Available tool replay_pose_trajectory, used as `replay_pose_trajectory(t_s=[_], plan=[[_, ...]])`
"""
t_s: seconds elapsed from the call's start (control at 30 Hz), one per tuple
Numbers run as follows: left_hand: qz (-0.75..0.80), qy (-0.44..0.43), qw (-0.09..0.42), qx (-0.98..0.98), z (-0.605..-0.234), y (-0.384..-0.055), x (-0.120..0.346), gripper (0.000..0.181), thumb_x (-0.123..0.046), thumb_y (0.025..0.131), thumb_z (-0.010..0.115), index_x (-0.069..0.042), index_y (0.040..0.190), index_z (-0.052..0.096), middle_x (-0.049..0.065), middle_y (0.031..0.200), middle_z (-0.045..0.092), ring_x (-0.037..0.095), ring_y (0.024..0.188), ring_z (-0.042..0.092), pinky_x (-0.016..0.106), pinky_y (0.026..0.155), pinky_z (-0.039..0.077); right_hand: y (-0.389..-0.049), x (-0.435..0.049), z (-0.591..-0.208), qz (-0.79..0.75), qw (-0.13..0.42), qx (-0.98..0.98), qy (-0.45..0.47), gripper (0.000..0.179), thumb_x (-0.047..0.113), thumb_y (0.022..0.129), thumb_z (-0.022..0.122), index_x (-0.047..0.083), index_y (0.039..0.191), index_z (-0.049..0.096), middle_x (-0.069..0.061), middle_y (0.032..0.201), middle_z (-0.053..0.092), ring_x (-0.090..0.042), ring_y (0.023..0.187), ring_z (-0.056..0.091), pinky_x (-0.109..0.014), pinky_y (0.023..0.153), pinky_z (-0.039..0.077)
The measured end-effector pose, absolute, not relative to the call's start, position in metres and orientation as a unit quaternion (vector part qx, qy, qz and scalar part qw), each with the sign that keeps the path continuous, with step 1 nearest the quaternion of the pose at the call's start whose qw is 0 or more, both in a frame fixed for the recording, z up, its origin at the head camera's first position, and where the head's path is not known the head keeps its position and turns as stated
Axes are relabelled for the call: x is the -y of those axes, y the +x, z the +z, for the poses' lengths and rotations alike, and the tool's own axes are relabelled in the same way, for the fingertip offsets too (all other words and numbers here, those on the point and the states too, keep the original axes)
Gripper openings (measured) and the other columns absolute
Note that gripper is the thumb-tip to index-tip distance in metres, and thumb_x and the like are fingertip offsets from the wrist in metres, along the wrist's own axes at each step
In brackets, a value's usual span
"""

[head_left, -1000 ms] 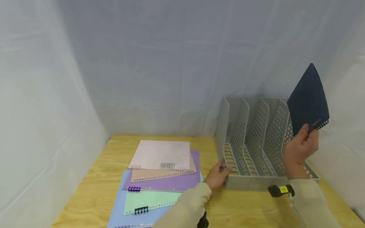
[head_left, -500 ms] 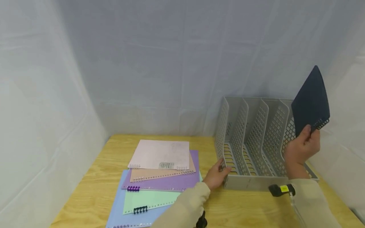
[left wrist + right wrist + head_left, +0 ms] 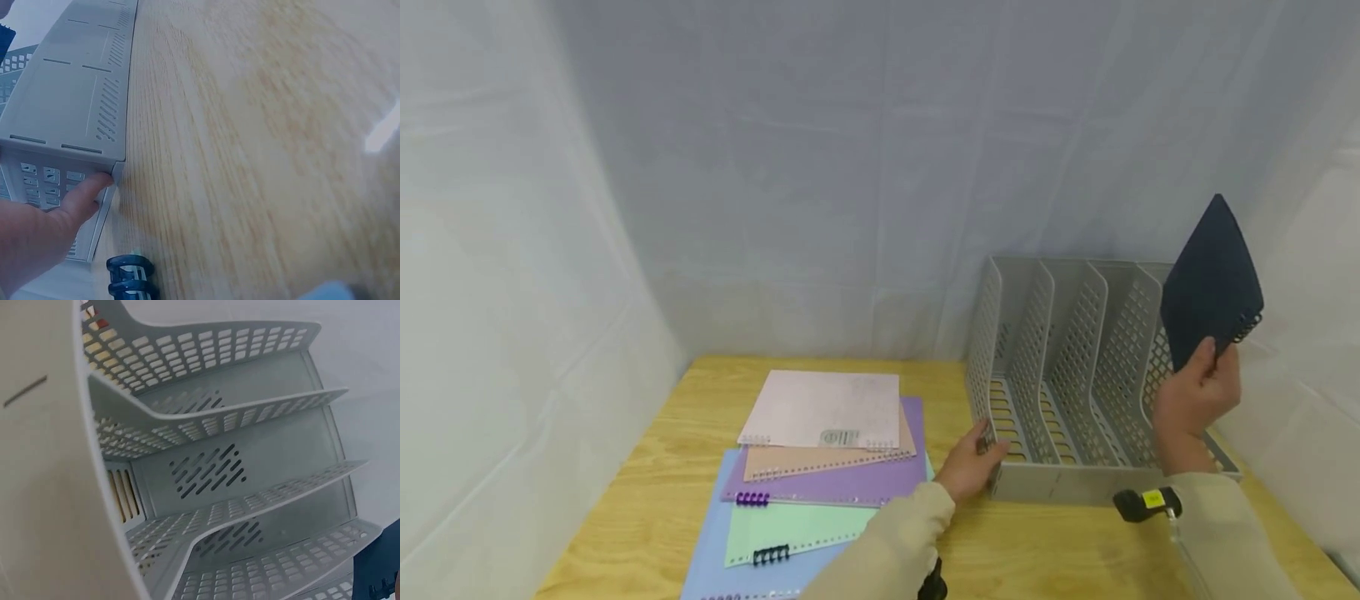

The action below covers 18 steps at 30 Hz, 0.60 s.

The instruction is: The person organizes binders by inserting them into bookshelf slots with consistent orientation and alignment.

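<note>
A navy spiral notebook (image 3: 1210, 287) is pinched in my right hand (image 3: 1198, 396), raised over the rightmost part of a grey file organizer (image 3: 1052, 482). The notebook's rings face lower right, beside the fingertips. In the right wrist view only a corner of the notebook (image 3: 369, 569) shows, past the organizer's perforated dividers (image 3: 237, 412). My left hand (image 3: 967, 467) grips the organizer's front left corner; the left wrist view has the thumb of that hand (image 3: 81, 200) against the perforated side wall. The right end of the organizer is partly hidden behind the right hand and notebook.
Left of the organizer, several spiral notebooks overlap on the wooden table (image 3: 625, 500): a pale pink one (image 3: 827, 408) on top, then peach, purple (image 3: 913, 483), mint (image 3: 805, 521) and blue (image 3: 707, 533). Whitish sheeting (image 3: 812, 167) hangs behind and at both sides.
The navy notebook and my right hand have sunk a little over the organizer, after a small shift right. My left hand stays on the corner.
</note>
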<state>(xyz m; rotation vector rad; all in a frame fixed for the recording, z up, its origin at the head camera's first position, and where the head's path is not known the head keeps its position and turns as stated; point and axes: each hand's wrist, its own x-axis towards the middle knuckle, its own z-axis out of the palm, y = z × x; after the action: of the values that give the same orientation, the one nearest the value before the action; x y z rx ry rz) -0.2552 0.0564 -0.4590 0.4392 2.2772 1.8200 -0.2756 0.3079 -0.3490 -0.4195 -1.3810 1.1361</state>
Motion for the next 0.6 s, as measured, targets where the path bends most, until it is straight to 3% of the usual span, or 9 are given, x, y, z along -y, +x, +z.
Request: replay_pose_trajectory(t_s=[0.1,0.3,0.6], plan=[[0.618,0.153,0.091,-0.765,-0.46,-0.256,-0.057,0.064,-0.031,0.099,0.057,0.0,0.15,0.032,0.026,0.137,0.052,0.038,0.126,0.05,0.048,0.106,0.041,-0.276,-0.309,-0.351,0.496,0.595,0.605,-0.185,0.029,0.026,0.102,0.05,0.003,0.109,0.067,0.022,0.085,0.051,-0.001,0.08,0.041,-0.015,0.078,0.036],[0.62,0.155,0.09,-0.764,-0.461,-0.256,-0.059,0.065,-0.031,0.099,0.057,0.001,0.149,0.032,0.026,0.137,0.051,0.038,0.126,0.05,0.048,0.106,0.042,-0.276,-0.313,-0.357,0.508,0.572,0.617,-0.184,0.016,0.031,0.103,0.048,0.031,0.087,0.054,0.017,0.076,0.041,-0.003,0.074,0.036,-0.019,0.069,0.03],[0.622,0.155,0.097,-0.762,-0.46,-0.252,-0.059,0.065,-0.031,0.099,0.057,0.0,0.15,0.032,0.025,0.137,0.052,0.036,0.124,0.052,0.046,0.104,0.044,-0.276,-0.326,-0.368,0.476,0.557,0.653,-0.189,0.02,0.029,0.103,0.049,0.033,0.083,0.052,0.019,0.075,0.04,-0.003,0.075,0.036,-0.018,0.07,0.028]])
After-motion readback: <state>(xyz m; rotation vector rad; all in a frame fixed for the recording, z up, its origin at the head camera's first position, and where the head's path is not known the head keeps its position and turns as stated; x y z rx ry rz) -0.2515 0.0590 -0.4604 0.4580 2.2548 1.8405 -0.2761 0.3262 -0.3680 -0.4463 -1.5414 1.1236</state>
